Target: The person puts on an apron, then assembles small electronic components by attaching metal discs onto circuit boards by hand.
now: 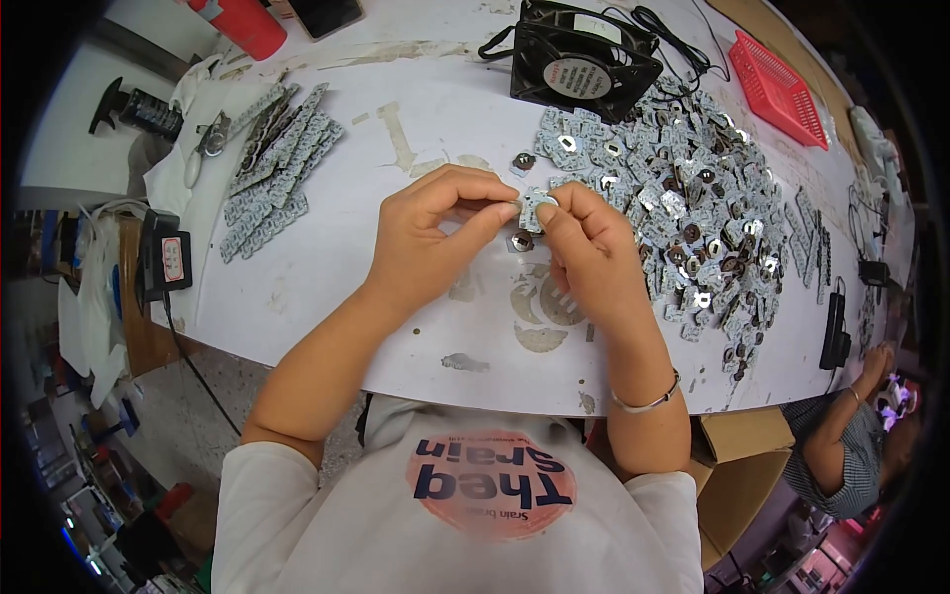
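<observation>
Between my two hands, above the middle of the white table, is a small grey-green circuit board (531,214) with a pale round part at its right edge. Thumb and fingers of my left hand (426,233) are closed on the board's left side. My right hand (602,247) pinches its right side, covering part of the round piece. Just below the board lies a small dark round part (520,241); another dark round part (522,161) rests above it. To the right of my right hand spreads a heap of small boards (708,213), many with dark round parts.
Stacked board strips (282,163) lie at the left. A black fan (584,64) stands at the back, beside a red basket (777,89). A red bottle (242,25) and a phone (325,15) are far left. A cardboard box (744,475) and another person's arm (836,445) are lower right.
</observation>
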`<state>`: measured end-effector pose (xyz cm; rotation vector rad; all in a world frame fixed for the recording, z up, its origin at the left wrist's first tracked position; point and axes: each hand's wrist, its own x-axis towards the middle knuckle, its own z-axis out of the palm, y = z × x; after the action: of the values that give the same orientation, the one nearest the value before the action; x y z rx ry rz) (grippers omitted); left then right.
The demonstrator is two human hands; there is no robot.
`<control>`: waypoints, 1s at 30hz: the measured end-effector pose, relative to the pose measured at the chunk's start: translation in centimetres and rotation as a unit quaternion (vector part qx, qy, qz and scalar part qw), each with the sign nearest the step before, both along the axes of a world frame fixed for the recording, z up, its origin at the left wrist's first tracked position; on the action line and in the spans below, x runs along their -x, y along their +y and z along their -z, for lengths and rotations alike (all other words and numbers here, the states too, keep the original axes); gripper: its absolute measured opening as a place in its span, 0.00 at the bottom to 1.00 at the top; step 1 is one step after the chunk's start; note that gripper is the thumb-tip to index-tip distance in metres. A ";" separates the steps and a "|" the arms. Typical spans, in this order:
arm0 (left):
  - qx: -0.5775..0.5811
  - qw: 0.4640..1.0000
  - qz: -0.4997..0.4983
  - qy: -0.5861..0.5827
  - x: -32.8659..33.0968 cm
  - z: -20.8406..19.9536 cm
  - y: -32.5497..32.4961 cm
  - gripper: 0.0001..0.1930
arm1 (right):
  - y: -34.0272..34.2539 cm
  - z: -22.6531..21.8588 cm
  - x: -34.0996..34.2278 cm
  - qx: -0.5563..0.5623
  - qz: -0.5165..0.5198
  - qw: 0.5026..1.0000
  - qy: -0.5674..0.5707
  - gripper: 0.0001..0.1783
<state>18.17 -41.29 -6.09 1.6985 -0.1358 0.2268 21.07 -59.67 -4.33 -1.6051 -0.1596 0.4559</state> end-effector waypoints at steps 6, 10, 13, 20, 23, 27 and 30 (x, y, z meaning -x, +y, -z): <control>0.070 0.997 0.008 -0.021 -0.2 0.5 -0.3 0.07 | 0.1 -0.4 0.0 -0.037 0.024 0.997 0.058 0.09; 0.092 0.996 0.010 -0.013 -0.2 0.5 -0.5 0.07 | 0.0 -0.6 -0.1 -0.033 0.025 0.996 0.079 0.09; 0.113 0.994 0.002 -0.011 -0.3 0.6 -0.6 0.07 | 0.0 -0.6 -0.1 -0.036 0.028 0.995 0.083 0.09; 0.056 0.998 0.028 0.004 0.1 0.5 -0.5 0.07 | 0.1 -0.3 0.0 -0.049 0.054 0.992 0.099 0.09; 0.081 0.995 0.047 0.041 -0.1 0.7 -0.4 0.08 | -0.2 -0.7 -0.4 0.002 0.044 0.995 0.087 0.10; 0.184 0.973 0.059 0.127 -0.4 0.1 -0.5 0.11 | -1.3 0.7 -1.2 0.112 0.061 0.988 -0.089 0.11; 0.186 0.967 0.082 0.152 -0.4 0.1 -0.2 0.13 | -1.5 0.7 -1.2 0.124 0.072 0.985 -0.098 0.11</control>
<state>18.62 -41.49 -6.22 1.3195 -0.0032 -0.1280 22.23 -61.16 -4.98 -1.8925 -0.1382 0.2116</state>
